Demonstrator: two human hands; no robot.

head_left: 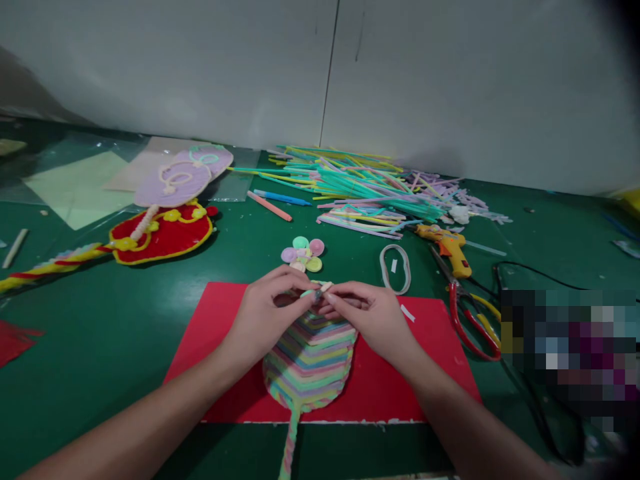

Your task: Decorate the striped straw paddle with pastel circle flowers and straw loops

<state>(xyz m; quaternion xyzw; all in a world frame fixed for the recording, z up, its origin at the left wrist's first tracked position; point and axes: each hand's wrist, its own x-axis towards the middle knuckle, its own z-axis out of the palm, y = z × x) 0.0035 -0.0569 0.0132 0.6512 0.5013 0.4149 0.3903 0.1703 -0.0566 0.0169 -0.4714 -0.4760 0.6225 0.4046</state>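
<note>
A striped pastel fan [311, 360] with a twisted handle lies on a red board [400, 387]. Above its top edge, my left hand [273, 300] and my right hand [367, 310] meet, thumbs and forefingers pinched together. Between the fingertips is a small pale piece [326, 287], with something dark beside it that is too small to make out. Both hands seem to grip this piece. Just beyond them sits a flower of pastel discs [303, 254]. My palms and fingers hide part of the fan's top.
Pastel pipe cleaners [365, 187] are heaped against the wall. At right lie a yellow glue gun [453, 250], red-handled pliers [463, 320] and a black cord. A looped strip [383, 270] is behind the board. Red and purple fans [163, 233] lie at left, near two markers [270, 205].
</note>
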